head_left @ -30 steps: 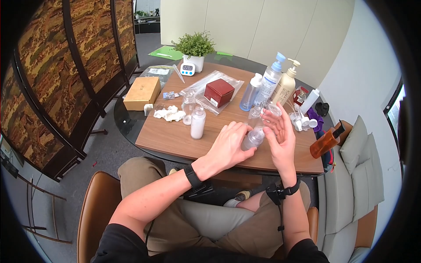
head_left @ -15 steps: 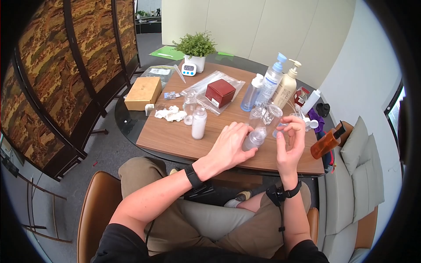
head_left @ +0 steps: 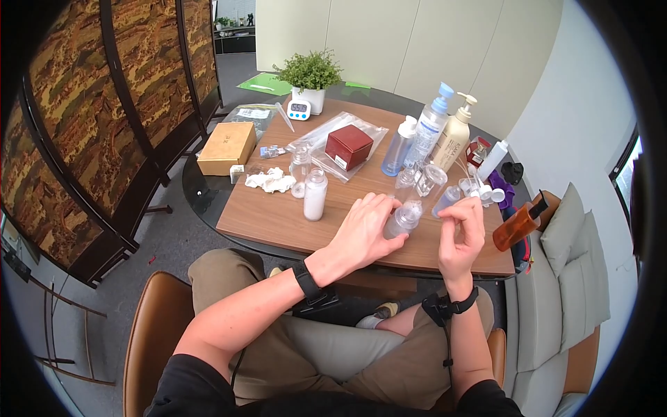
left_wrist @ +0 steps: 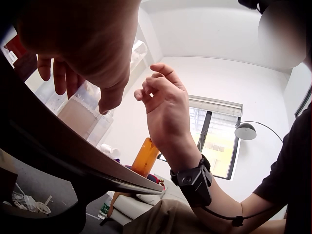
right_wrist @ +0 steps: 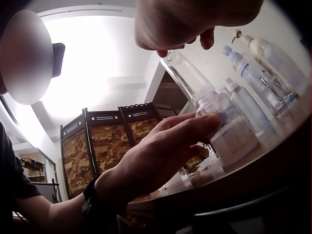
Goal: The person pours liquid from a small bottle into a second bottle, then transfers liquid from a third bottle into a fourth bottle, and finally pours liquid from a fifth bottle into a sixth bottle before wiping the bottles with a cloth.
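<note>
My left hand (head_left: pixel 361 229) grips a clear bottle (head_left: pixel 401 222) with whitish contents, which stands near the table's front edge. Thumb and fingers lie around its body in the right wrist view. Over its mouth leans an emptied-looking clear bottle (right_wrist: pixel 187 73), base up, overlapping the lower bottle's neck. My right hand (head_left: pixel 462 240) is raised to the right of both, apart from them, its fingers loosely bent with nothing visible in them. Close behind its fingertips is a small bluish clear bottle (head_left: pixel 447 198). A white-filled bottle (head_left: pixel 315 198) stands left of my left hand.
Pump bottles (head_left: pixel 422 139) stand at the back right of the wooden table (head_left: pixel 278 222). An amber bottle (head_left: pixel 514 228) is at the right edge. A dark red box (head_left: pixel 349 147) on a plastic bag, crumpled tissue (head_left: pixel 271 181), a cardboard box (head_left: pixel 227 147) and a timer (head_left: pixel 299 110) lie further left.
My right hand has drawn away from the upside-down bottle to the right, and its fingers have bent inward. The left hand has kept its hold on the lower bottle.
</note>
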`<state>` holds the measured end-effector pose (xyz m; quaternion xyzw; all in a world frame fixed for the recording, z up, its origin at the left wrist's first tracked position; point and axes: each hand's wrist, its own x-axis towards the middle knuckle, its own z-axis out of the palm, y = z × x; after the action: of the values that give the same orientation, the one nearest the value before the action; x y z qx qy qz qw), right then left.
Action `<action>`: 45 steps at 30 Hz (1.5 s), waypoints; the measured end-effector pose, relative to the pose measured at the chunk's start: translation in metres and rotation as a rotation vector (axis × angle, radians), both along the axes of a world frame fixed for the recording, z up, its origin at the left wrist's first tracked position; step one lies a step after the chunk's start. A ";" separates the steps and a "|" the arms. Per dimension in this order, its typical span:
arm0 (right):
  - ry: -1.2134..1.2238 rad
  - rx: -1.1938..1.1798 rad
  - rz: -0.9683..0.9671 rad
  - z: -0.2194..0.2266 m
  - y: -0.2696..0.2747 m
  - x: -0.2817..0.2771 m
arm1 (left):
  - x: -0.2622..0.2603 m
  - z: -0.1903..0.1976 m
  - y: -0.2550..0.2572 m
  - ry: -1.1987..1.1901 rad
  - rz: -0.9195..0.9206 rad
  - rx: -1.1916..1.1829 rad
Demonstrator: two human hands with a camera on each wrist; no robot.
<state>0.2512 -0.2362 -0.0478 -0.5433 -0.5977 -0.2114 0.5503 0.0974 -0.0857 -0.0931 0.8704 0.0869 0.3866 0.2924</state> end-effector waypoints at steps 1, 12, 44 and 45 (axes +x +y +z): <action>0.004 0.003 -0.009 -0.001 0.000 0.000 | -0.001 0.002 -0.001 0.040 0.000 -0.024; -0.020 -0.022 -0.013 0.002 -0.002 -0.002 | 0.001 -0.002 0.000 -0.015 0.001 0.003; 0.188 -0.184 0.185 -0.003 0.006 0.005 | 0.000 0.001 -0.001 0.023 0.000 -0.023; 0.194 -0.173 0.196 -0.004 0.007 0.004 | 0.000 -0.001 0.000 -0.008 -0.001 -0.003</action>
<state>0.2557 -0.2296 -0.0515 -0.5456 -0.6079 -0.0508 0.5746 0.0979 -0.0854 -0.0943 0.8685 0.0857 0.3896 0.2943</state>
